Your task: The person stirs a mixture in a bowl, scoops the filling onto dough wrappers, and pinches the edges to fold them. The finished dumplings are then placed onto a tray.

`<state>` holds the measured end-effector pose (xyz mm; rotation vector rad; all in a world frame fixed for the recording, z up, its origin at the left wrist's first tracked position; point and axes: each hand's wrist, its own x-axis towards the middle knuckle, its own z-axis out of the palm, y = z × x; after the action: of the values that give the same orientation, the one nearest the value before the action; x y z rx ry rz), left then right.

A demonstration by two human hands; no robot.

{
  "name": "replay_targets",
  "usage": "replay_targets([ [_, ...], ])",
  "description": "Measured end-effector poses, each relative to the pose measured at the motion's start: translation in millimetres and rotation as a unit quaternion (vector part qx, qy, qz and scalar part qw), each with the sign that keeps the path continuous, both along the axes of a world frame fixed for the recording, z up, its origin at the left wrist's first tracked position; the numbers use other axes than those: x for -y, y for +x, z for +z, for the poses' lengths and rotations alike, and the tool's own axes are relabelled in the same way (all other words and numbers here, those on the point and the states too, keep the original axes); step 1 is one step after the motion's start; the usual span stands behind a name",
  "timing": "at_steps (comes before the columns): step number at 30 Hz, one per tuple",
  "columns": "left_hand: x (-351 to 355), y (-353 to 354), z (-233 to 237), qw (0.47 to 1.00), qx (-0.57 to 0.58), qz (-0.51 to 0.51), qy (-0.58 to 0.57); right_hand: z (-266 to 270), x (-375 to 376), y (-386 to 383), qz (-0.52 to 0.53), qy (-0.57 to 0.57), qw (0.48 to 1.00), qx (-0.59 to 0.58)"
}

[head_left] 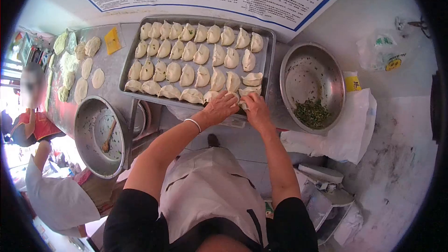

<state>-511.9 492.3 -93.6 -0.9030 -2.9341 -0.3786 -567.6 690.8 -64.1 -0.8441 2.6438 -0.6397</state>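
Rows of pale, raw, crescent-shaped dumplings (188,75) lie in a large metal tray (265,67). At the tray's near right edge my left hand (221,108) and my right hand (257,111) are close together. Between them is a dumpling (242,105), partly covered by my fingers. My right hand's fingers are bent and pinched at its right side. On its left, my left hand's fingers are closed and curled against it, their tips partly hidden.
Right of the tray, a metal bowl (305,56) holds chopped green filling (311,113). At left stands another metal bowl (83,123) with a wooden spoon (110,136). Dough wrappers (98,78) lie on the table (114,67). Another person (60,196) is at far left.
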Motion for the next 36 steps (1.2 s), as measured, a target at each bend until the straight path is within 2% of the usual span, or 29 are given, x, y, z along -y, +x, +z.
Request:
replay_targets([
  [2, 0, 2, 0, 1.0, -0.002, 0.001, 0.008, -19, -2, 2, 0.002, 0.021, 0.999, -0.048],
  [5, 0, 9, -3, 0.999, -0.034, 0.026, 0.027, -6, 4, 4, -0.008, 0.019, 0.999, -0.035],
  [9, -10, 18, -4, 0.998, -0.001, 0.058, -0.032, -14, 3, 7, -0.015, 0.053, 0.998, -0.041],
  [11, -11, 23, 4, 0.997, 0.01, 0.07, -0.006, -22, 2, 5, 0.002, 0.056, 0.997, -0.056],
  [13, -7, 33, 13, 0.997, 0.014, 0.072, 0.011, 1, 7, 6, -0.006, 0.046, 0.998, -0.043],
  [19, 40, 113, 47, 0.979, 0.021, 0.142, 0.147, 11, 12, -38, -0.045, -0.098, 0.994, -0.036],
  [21, 60, 153, 57, 0.965, 0.032, 0.202, 0.166, 3, 22, -67, -0.044, -0.119, 0.99, -0.053],
  [23, 76, 192, 52, 0.944, 0.019, 0.265, 0.198, 22, 43, -73, -0.048, -0.158, 0.985, -0.053],
  [28, 99, 322, 80, 0.832, 0.002, 0.512, 0.216, 33, 137, -27, 0.094, -0.213, 0.972, 0.025],
  [30, 106, 364, 85, 0.793, -0.05, 0.572, 0.206, 25, 167, 8, 0.129, -0.204, 0.96, 0.144],
  [31, 111, 385, 84, 0.754, -0.099, 0.62, 0.192, 23, 183, 28, 0.136, -0.193, 0.951, 0.197],
  [33, 126, 430, 79, 0.675, -0.191, 0.692, 0.171, 28, 215, 66, 0.222, -0.206, 0.929, 0.212],
  [36, 166, 504, 67, 0.479, -0.205, 0.828, 0.207, 53, 266, 120, 0.325, -0.236, 0.901, 0.168],
])
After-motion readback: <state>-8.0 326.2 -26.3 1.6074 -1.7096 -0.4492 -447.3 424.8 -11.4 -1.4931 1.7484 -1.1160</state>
